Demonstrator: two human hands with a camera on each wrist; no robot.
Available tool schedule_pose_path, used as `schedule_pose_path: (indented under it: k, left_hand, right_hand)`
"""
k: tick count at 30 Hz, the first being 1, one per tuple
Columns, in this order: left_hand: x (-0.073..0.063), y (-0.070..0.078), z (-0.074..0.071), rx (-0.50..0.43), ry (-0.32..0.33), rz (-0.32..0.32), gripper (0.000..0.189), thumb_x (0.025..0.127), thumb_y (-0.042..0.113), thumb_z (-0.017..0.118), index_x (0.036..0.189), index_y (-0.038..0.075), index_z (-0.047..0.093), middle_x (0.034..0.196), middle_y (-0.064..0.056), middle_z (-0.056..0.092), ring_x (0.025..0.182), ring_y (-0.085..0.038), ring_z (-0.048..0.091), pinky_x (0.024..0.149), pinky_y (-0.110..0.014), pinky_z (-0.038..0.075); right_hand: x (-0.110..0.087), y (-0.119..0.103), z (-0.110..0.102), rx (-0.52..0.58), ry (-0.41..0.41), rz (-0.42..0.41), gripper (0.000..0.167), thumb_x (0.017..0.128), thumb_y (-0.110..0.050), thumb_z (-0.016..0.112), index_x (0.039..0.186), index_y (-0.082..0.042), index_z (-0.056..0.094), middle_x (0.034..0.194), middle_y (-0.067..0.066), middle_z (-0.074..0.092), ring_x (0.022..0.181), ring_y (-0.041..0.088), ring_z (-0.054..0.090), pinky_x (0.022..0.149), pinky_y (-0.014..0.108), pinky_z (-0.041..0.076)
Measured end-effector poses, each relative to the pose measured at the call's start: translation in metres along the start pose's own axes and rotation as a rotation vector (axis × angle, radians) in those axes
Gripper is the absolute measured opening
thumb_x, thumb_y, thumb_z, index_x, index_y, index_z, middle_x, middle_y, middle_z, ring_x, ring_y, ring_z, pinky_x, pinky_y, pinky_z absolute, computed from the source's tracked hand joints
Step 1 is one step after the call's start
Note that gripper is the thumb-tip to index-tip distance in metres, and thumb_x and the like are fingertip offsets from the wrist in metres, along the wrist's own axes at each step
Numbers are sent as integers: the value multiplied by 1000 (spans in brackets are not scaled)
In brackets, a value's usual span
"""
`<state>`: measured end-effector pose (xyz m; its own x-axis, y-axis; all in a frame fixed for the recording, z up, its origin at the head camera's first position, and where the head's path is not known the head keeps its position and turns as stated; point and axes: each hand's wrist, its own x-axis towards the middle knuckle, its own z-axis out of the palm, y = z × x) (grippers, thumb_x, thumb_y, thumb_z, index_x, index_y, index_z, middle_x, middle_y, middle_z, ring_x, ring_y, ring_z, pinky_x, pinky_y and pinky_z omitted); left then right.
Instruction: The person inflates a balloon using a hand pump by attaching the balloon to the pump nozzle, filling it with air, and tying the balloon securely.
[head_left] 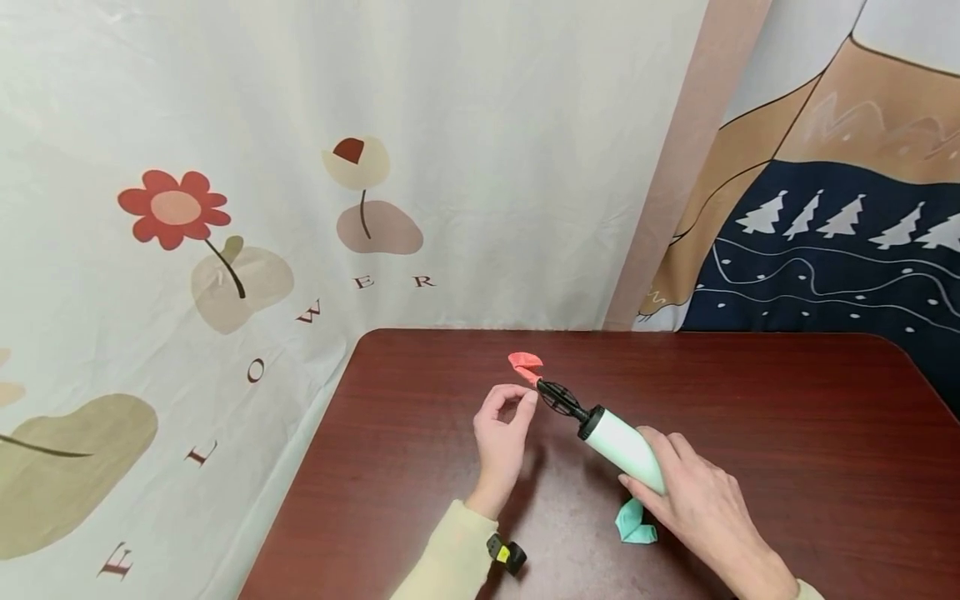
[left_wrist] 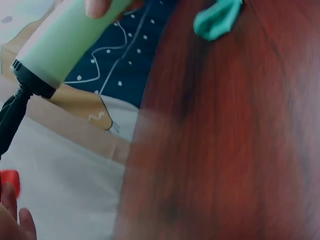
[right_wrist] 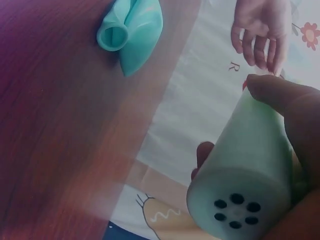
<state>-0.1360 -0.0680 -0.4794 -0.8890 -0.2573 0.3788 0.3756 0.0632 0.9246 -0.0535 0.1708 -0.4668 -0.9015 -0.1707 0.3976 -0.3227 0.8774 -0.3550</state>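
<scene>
In the head view my right hand (head_left: 697, 492) grips a pale green hand balloon pump (head_left: 622, 446) with a black collar and black nozzle, pointing up and left. A limp red balloon (head_left: 525, 362) sits on the nozzle tip, its end bent over to the left. My left hand (head_left: 501, 442) has thumb and index finger brought together in a pinch at the balloon's neck. In the right wrist view the pump's holed base (right_wrist: 237, 210) faces the camera. A limp teal balloon (head_left: 636, 523) lies on the table below the pump.
The dark red-brown wooden table (head_left: 420, 383) has rounded far corners. Behind it hangs a pale curtain (head_left: 510, 167) printed with flowers and letters, with a navy and tan patterned cloth (head_left: 825, 250) on the right. A black band (head_left: 507, 553) hangs at my left wrist.
</scene>
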Motion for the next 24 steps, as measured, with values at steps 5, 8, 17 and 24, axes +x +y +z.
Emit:
schedule_pose_path:
  k: [5,8,17,24]
  left_hand:
    - [10,8,-3,249,6,183,3,90,9,80,89,11,78,88,3,72,84,-15,66,76,-30,52]
    - [16,4,-5,355,14,222,5,88,15,81,85,16,77,85,11,71,83,-11,64,73,-29,50]
    - [20,5,-7,519,-3,166,7,83,13,79,80,19,75,79,10,69,82,-12,63,81,-40,45]
    - [22,-1,-10,655,-38,455,11,79,8,77,78,17,70,77,6,66,76,-16,60,78,-39,45]
  right_hand:
    - [2,0,1,-31,35,-30,70,75,-35,92,133,-15,58,97,6,59,70,17,57,48,36,47]
    - [3,0,1,-47,54,-55,74,73,-33,93,134,-14,57,97,8,59,73,20,58,50,38,49]
    - [4,-1,3,-85,70,-96,78,72,-29,93,139,-11,57,99,11,59,77,25,61,58,44,52]
    - [4,-5,3,-98,75,-93,76,74,-31,92,139,-13,59,99,12,59,74,25,61,54,43,52]
